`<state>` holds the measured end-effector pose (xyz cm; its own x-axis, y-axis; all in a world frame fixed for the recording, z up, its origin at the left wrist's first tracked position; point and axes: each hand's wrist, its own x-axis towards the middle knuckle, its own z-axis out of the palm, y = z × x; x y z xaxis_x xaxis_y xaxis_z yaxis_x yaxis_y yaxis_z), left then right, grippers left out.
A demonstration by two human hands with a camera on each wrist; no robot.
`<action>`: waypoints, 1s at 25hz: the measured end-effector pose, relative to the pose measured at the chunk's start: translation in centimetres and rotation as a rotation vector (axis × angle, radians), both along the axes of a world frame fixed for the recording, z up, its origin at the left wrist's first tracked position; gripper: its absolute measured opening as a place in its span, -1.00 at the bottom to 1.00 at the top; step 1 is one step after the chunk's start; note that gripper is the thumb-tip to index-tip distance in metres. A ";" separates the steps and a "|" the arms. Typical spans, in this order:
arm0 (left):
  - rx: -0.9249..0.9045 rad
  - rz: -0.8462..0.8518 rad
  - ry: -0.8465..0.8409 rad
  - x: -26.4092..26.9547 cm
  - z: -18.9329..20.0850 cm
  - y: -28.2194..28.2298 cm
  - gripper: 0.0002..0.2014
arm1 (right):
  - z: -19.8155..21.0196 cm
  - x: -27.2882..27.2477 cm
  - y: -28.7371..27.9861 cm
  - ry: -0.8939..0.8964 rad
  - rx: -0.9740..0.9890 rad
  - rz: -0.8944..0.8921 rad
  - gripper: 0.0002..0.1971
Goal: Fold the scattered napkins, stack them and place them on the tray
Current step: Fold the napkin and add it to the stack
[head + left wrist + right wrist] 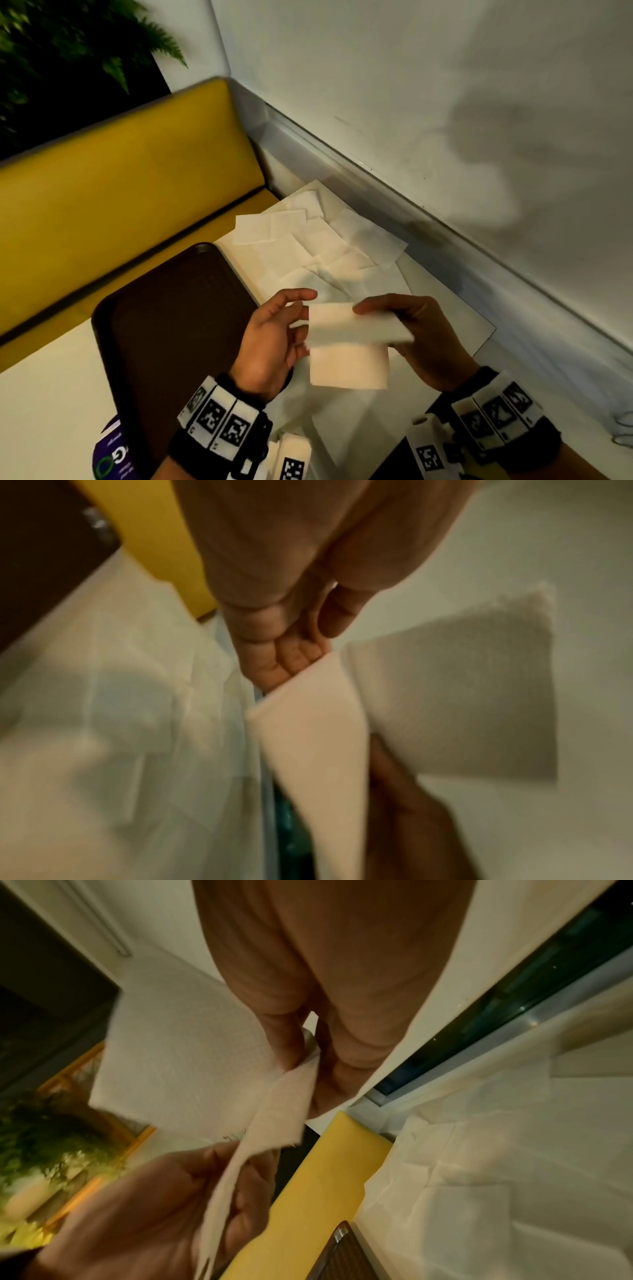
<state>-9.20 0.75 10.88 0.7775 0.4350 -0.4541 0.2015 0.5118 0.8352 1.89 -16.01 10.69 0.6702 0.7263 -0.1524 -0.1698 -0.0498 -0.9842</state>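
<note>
The napkin (349,346) is held in the air between the two hands, above the near part of the counter (455,329) and just right of the tray (164,308). It is bent partway along a crease that runs left to right in the head view: the upper flap leans over toward the person while the lower panel hangs down, so its long axis lies across the body, from one hand to the other.

The left hand (270,342) meets the napkin's left edge, fingers loosely curled with the thumb up; the left wrist view is blurred, but the fingers seem to pinch that edge. The right hand (411,329) grips the upper flap's right end between thumb and fingers, as the right wrist view shows more plainly. Both hands are about equally near the sheet. The fold probably calls for the flap to come down onto the lower panel, edges matched, before it is laid flat.

Beyond the hands, the loose napkins (308,240) lie overlapping on the counter toward the wall (445,85), well apart from the held one. The tray, to the left of the hands, has nothing on the part that shows. A yellow bench (120,178) runs behind it.
</note>
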 end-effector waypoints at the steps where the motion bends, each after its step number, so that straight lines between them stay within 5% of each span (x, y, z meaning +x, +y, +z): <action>1: -0.138 -0.015 0.041 0.0 0.3 0.0 -0.68 | -0.2 0.0 -0.1 -0.058 -0.008 0.025 -0.57; 3: -0.123 -0.085 0.110 0.1 0.4 -0.2 -0.56 | -0.7 0.0 -0.2 -0.196 -0.076 0.057 -0.52; 6: 0.275 -0.114 0.036 0.3 -0.3 -0.9 -0.85 | -0.6 0.1 -1.0 -0.324 -0.126 0.086 -0.51; 10: 0.637 -0.117 -0.024 0.3 -1.0 -0.7 -0.92 | 1.4 2.3 -1.7 -0.155 -0.175 0.313 -0.43; 13: 0.723 -0.132 -0.049 0.5 -0.4 -1.3 -0.95 | 2.0 2.1 1.0 -0.347 -0.338 0.268 -0.85; 19: 0.702 -0.039 0.008 -1.6 -1.8 0.1 -0.92 | 0.0 0.9 0.5 -0.358 -0.407 0.103 -0.94; 25: 0.715 0.000 0.337 -13.5 -8.1 0.3 -0.88 | -6.6 -7.8 3.2 -0.289 -0.448 0.335 -0.92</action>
